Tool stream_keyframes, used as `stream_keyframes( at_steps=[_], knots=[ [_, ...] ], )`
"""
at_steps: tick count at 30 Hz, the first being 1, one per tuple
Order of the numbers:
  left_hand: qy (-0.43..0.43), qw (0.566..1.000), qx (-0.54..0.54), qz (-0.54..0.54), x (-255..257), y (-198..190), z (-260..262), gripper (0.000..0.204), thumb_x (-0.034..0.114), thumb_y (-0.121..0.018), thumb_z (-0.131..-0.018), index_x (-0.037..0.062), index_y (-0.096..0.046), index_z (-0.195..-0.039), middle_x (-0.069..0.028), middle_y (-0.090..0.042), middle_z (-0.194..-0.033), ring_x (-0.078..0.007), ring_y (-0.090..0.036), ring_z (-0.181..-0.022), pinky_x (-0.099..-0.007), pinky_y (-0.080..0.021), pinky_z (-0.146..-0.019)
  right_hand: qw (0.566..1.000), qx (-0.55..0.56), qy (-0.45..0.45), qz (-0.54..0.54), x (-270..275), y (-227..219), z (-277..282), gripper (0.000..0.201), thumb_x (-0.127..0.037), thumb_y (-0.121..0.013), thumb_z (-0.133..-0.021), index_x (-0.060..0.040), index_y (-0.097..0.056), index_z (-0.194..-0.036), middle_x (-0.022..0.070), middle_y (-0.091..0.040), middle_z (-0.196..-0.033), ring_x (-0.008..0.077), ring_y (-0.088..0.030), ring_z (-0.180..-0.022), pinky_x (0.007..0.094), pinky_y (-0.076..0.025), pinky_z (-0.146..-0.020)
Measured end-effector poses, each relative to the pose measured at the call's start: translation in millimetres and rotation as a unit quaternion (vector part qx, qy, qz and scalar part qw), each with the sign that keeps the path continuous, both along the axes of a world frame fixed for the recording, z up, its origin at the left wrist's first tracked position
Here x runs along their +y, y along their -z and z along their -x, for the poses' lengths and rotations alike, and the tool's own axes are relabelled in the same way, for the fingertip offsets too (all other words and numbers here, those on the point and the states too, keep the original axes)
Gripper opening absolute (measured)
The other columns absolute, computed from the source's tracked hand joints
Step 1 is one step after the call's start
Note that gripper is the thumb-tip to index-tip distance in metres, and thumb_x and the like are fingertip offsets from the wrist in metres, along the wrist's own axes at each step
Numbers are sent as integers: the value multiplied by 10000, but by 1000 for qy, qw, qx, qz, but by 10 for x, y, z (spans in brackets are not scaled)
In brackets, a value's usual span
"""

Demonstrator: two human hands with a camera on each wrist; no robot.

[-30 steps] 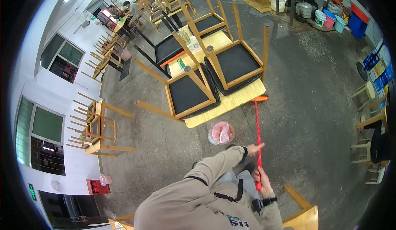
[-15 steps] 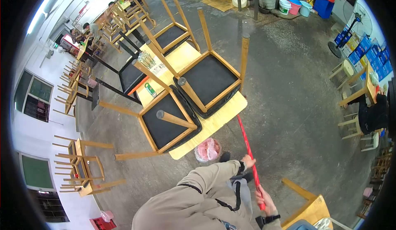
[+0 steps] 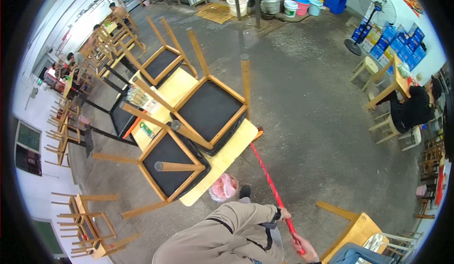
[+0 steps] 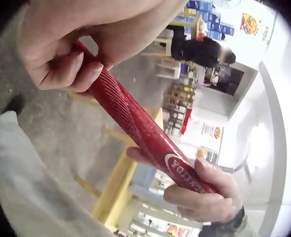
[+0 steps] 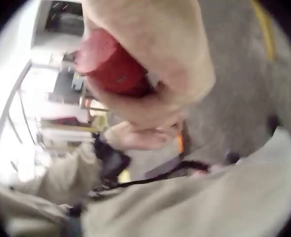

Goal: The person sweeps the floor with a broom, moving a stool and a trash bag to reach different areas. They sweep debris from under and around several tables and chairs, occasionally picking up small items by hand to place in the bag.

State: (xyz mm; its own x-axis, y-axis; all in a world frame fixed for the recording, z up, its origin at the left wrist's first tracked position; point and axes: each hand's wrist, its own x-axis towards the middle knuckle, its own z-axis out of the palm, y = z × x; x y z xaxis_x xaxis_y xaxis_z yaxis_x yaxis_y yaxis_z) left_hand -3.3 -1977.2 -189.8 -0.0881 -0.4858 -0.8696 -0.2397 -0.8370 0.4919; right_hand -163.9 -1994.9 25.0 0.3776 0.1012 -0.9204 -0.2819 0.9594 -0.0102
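A long red pole (image 3: 270,183) slants from my hands down to the floor, and its orange head (image 3: 258,133) shows at the corner of the table. My left hand (image 3: 285,214) grips the pole partway along; in the left wrist view its fingers (image 4: 69,71) curl round the ridged red shaft. Nearer the pole's upper end, my right hand (image 3: 305,250) holds it, with the thumb and fingers wrapped round the lettered part in the left wrist view. The right wrist view shows the blunt red pole end (image 5: 103,57) poking out of that hand.
Chairs (image 3: 208,110) lie upside down on the yellow table (image 3: 236,145). A pink-lined bin (image 3: 223,187) stands under its near edge. A wooden chair (image 3: 364,231) is at my right. Farther right, a person in black (image 3: 412,108) sits by a table, near a fan (image 3: 373,15).
The view has swung to the right, and the table and chairs sit farther left. My left hand, straight-fingered on the pole at first, now grips it. The orange head stays near the table's corner.
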Motion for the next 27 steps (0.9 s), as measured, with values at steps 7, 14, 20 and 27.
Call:
stream_keyframes(
  at_steps=[7, 14, 20, 27],
  knots=[
    [-21, 969, 237, -72, 39, -178, 419, 290, 363, -612, -729, 95, -613, -618, -46, -541, -518, -157, -527, -447, -313, -396, -372, 973, 31, -188, 127, 38, -352, 355, 240, -216, -524, -900, -175, -478, -1132, -73, -399, -585, 10, -319, -390, 142, -240, -327],
    [-74, 987, -118, 74, -139, -106, -419, 484, 341, -625, -695, -101, -524, -863, -134, -565, -615, -224, -570, -506, -327, -458, -444, 996, -57, -56, 45, -162, 3, -444, 240, -248, -479, -922, -154, -475, -1143, -75, -378, -582, 18, -288, -366, 150, -267, -319],
    [-82, 978, -182, 67, -331, 78, -1360, 339, 348, -549, -682, 29, -628, -600, -136, -588, -540, -275, -612, -543, -384, -481, -523, 954, -157, 207, -151, -253, 424, -1106, 279, -232, -432, -940, -46, -439, -1148, 12, -427, -679, 48, -350, -454, 146, -320, -368],
    [-6, 996, 24, 88, -301, 174, -214, 212, 204, -571, -688, 61, -567, -531, -80, -542, -473, -193, -545, -397, -316, -400, -336, 900, -141, 329, -251, -251, 39, 1, 226, -178, -417, -941, -7, -441, -1087, 35, -440, -734, 62, -404, -499, 161, -393, -407]
  ],
)
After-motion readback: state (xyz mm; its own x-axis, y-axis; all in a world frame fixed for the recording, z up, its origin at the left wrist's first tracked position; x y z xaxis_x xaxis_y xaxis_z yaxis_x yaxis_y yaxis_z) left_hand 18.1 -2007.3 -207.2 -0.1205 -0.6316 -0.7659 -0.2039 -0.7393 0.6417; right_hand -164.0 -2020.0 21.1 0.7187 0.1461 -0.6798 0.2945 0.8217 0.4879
